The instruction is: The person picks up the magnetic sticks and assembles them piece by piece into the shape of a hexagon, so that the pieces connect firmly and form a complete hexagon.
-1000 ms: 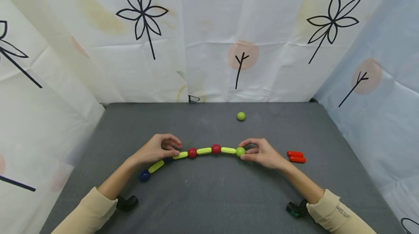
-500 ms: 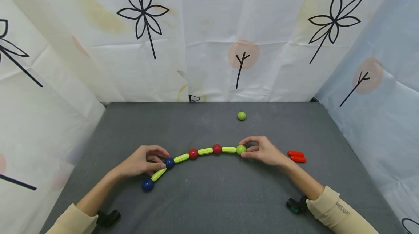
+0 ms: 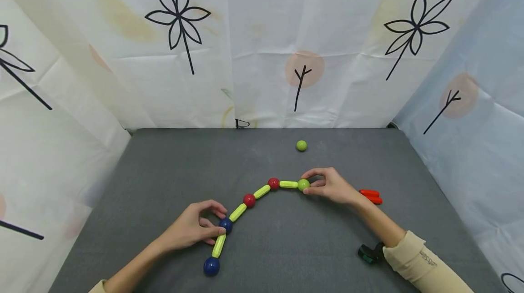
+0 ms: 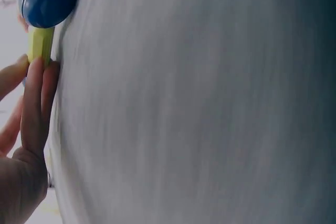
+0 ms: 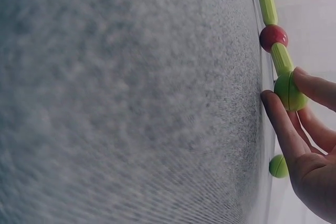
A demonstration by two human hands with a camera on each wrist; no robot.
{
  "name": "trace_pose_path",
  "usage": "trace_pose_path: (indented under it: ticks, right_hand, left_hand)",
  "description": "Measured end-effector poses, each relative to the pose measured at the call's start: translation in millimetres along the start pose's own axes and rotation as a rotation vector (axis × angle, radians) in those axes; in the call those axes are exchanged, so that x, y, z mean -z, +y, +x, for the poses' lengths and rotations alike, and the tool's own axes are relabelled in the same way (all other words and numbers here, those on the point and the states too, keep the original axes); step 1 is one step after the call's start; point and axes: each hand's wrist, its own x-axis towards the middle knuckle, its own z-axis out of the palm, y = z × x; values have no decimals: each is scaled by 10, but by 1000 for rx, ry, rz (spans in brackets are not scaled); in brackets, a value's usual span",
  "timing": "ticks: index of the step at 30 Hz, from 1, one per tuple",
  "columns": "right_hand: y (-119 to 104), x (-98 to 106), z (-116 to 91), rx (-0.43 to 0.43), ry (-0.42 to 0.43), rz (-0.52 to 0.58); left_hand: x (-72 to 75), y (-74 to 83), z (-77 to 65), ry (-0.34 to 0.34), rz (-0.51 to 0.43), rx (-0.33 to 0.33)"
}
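A curved chain of balls and yellow-green rods runs between both hands on the grey cloth. My left hand (image 3: 192,225) pinches the inner blue ball (image 3: 225,225); past it a yellow-green rod (image 3: 219,246) leads to the end blue ball (image 3: 211,266), also large in the left wrist view. Two red balls (image 3: 249,200) sit along the middle, joined by more rods (image 3: 262,192). At the chain's right end my right hand (image 3: 333,186) pinches a green ball (image 3: 304,185), its thumb and fingers on opposite sides in the right wrist view.
A loose green ball (image 3: 301,145) lies near the back edge of the table (image 3: 184,147). Right of the right hand, two red rods (image 3: 370,196) lie side by side. White patterned cloth (image 3: 262,24) hangs behind and at both sides.
My left hand shifted from a rod to the inner blue ball, then drew it toward the front and right. The chain bends more steeply now. My right hand barely moved.
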Motion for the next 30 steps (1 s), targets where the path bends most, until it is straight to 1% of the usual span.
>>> trace_pose_path:
  ticks: [3,7,9,10,15,17,18,20,22,24,27,30]
  right_hand:
    - [-13,7,7,-8,6,-5]
    - [-19,13,22,-11,8,-4]
    - [-16,14,30,-10,6,-3]
    - [-12,16,34,-10,5,-4]
    - [0,24,45,-13,3,-8]
    - [5,22,51,-12,0,-9]
    - [7,21,54,-12,0,-9]
    - [12,29,56,-10,-3,-14]
    - [16,36,56,-9,-5,-20]
    - [18,41,55,-9,-7,-25]
    - [18,42,53,-13,-6,-28]
    - [15,40,53,-22,-2,-27]
  left_hand:
    - [-167,40,-23,0,-32,7]
    - [-339,82,-37,-49,-51,-3]
    - [-388,95,-43,-93,-57,-25]
    - [-407,97,-46,-122,-57,-46]
    - [-489,98,-62,-277,-36,-119]
    - [-531,94,-67,-314,-12,-143]
    - [-556,92,-66,-322,1,-155]
    - [-608,97,-50,-318,12,-169]
    - [-658,114,-28,-292,19,-164]
    - [-701,145,4,-254,23,-139]
    - [-752,206,63,-196,38,-84]
    - [-789,265,129,-135,76,-59]
